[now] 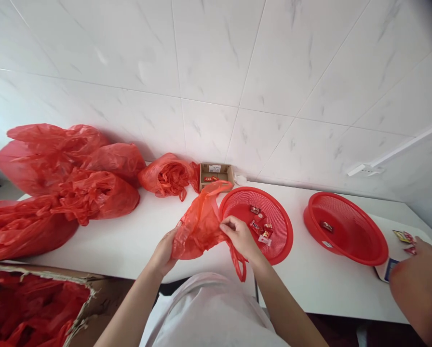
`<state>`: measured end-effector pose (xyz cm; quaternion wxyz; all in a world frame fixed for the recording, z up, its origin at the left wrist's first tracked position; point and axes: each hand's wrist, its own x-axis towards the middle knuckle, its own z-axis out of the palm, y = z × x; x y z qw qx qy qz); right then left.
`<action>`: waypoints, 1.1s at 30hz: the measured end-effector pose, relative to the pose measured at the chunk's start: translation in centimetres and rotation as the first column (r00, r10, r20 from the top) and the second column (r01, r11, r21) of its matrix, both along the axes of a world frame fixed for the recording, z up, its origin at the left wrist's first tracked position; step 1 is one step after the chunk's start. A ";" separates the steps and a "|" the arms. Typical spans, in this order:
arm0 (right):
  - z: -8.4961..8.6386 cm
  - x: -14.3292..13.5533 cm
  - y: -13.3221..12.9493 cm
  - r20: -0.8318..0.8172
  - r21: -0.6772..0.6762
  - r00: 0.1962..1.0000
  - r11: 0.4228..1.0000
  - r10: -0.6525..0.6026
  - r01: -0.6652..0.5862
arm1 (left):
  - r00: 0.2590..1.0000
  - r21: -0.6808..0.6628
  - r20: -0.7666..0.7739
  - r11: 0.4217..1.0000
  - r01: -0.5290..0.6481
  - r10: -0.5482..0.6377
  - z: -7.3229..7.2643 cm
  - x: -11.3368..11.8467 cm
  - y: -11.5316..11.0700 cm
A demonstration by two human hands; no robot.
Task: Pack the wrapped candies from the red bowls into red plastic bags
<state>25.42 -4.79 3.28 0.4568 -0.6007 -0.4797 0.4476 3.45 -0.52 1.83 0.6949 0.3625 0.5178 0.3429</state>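
Observation:
A thin red plastic bag (201,224) is held up between my hands above the front of the white table. My left hand (166,250) grips its lower left side, partly hidden behind the plastic. On the other side, my right hand (239,235) pinches the bag's edge between thumb and fingers, and a handle loop dangles below. Just right of the bag stands a round red plastic basket (286,221) with several small wrapped sweets (258,226) inside. My right wrist passes in front of its near left rim.
Filled red bags (111,193) crowd the left side. An open carton (38,274) of red bags stands front left. Against the wall sits a small cardboard box (216,169) holding red packets. Another red basket (346,255) stands right, beside another person's hand (425,255) near wrapped sweets (404,236).

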 end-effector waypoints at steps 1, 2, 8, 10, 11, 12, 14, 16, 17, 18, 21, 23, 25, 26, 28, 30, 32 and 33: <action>0.0 0.7 -0.1 -0.050 -0.017 0.998 0.999 -0.037 0.036 | 0.999 -0.017 0.049 1.000 -0.007 0.008 -0.1 -0.6 0.1; 0.1 1.4 -0.2 -0.109 -0.042 0.991 0.996 -0.081 0.077 | 0.995 -0.039 0.098 0.999 0.002 0.002 -0.1 -1.1 0.2; 0.6 2.5 -0.8 -0.380 -0.111 0.903 0.979 -0.202 0.172 | 0.992 -0.020 0.127 1.000 0.023 -0.020 0.0 -1.5 0.5; 0.7 2.3 -0.8 -0.441 -0.108 0.873 0.978 -0.206 0.176 | 0.998 0.008 0.061 1.000 -0.003 0.002 -0.6 -1.3 1.0; 0.8 2.3 -0.9 -0.463 -0.105 0.861 0.977 -0.213 0.185 | 1.000 0.022 0.025 1.000 -0.015 0.015 -1.1 -1.3 1.4; 1.0 2.4 -0.9 -0.471 -0.104 0.854 0.975 -0.221 0.195 | 0.999 0.042 -0.023 0.999 -0.033 0.034 -1.6 -1.5 1.7; 1.4 2.6 -1.1 -0.433 -0.087 0.870 0.972 -0.235 0.220 | 0.985 0.107 -0.142 0.990 -0.088 0.102 -2.3 -2.0 2.3; 1.9 2.7 -1.3 -0.298 -0.025 0.929 0.975 -0.220 0.223 | 0.948 0.195 -0.248 0.969 -0.151 0.198 -2.2 -2.5 2.4; 2.1 2.5 -1.4 -0.203 0.018 0.960 0.980 -0.191 0.199 | 0.927 0.258 -0.290 0.952 -0.166 0.240 -1.7 -2.4 2.2; 2.2 2.1 -1.4 -0.103 0.059 0.983 0.986 -0.150 0.157 | 0.905 0.346 -0.329 0.926 -0.151 0.271 -1.1 -2.2 1.8; 2.0 -0.3 -1.7 0.083 0.116 0.997 0.993 0.003 -0.013 | 0.841 0.633 -0.462 0.769 0.090 0.282 0.9 -0.2 0.2; 1.6 -2.3 -1.9 0.077 0.115 0.992 0.988 0.096 -0.104 | 0.802 0.651 -0.562 0.705 0.280 0.201 1.3 1.5 -0.5; 1.0 -3.9 -2.4 0.075 0.124 0.984 0.977 0.163 -0.171 | 0.784 0.536 -0.618 0.759 0.370 0.055 0.6 2.8 -0.7; 0.8 -4.5 -2.6 0.096 0.135 0.978 0.971 0.185 -0.197 | 0.785 0.459 -0.618 0.794 0.398 -0.036 -0.1 3.1 -0.7; 0.4 -5.1 -3.1 0.168 0.148 0.962 0.959 0.217 -0.242 | 0.795 0.321 -0.575 0.840 0.438 -0.195 -1.5 3.2 -0.5; 0.2 -5.3 -3.6 0.220 0.127 0.941 0.949 0.258 -0.290 | 0.796 0.240 -0.535 0.852 0.465 -0.283 -2.5 2.9 -0.2; 0.0 -5.2 -3.9 0.248 0.093 0.920 0.938 0.303 -0.334 | 0.795 0.205 -0.540 0.873 0.442 -0.276 -3.1 2.6 0.1; -0.2 -5.2 -4.0 0.259 0.083 0.913 0.934 0.316 -0.347 | 0.795 0.201 -0.553 0.886 0.417 -0.249 -3.2 2.4 0.4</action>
